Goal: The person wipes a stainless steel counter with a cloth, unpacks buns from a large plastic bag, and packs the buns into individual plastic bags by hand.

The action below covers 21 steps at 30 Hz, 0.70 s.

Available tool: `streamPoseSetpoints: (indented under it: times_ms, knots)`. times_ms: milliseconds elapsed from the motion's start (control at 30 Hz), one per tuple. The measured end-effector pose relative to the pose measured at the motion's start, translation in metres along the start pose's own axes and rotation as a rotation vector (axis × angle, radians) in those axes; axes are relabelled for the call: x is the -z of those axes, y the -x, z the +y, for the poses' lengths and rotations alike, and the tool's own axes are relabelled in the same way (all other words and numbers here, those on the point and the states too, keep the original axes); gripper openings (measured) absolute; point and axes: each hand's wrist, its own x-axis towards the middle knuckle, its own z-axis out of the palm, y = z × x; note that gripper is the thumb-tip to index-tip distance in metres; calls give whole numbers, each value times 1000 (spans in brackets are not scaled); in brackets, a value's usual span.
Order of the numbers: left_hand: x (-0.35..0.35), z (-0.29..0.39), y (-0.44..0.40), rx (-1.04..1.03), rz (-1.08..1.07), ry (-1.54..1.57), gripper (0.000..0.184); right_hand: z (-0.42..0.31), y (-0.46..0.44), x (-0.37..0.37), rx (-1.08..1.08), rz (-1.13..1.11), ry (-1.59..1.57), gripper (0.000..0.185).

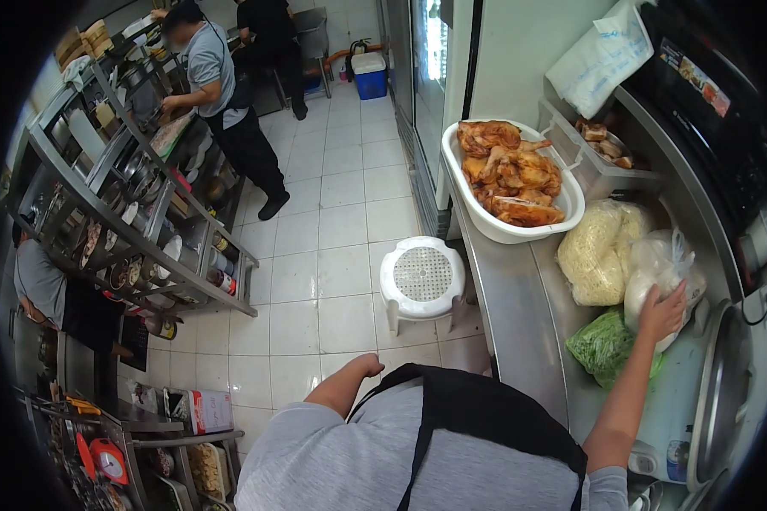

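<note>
On the steel counter to my right, my right hand [663, 313] grips the side of a knotted clear plastic bag [656, 272] with whitish contents. Touching it on the far side is a bag of pale yellow noodles [603, 251]. A bag of shredded green vegetable [607, 347] lies just below, beside my forearm. My left hand [368, 365] hangs by my body above the floor, away from the counter. It looks rounded, but its fingers are hidden.
A white tub [520, 237] of roasted chicken [516, 175] stands on the counter [520, 307], beside a clear bin [601, 175] of browned pieces. A white stool [422, 272] is near the counter. Steel shelving [145, 204] is at left, where several people work.
</note>
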Motion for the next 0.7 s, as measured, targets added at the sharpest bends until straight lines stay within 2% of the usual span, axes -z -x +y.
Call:
streamPoseSetpoints:
  times_ms: [700]
  knots:
    - [-46, 12, 23, 5, -56, -22, 41, 8, 2, -4, 12, -1, -19, 61]
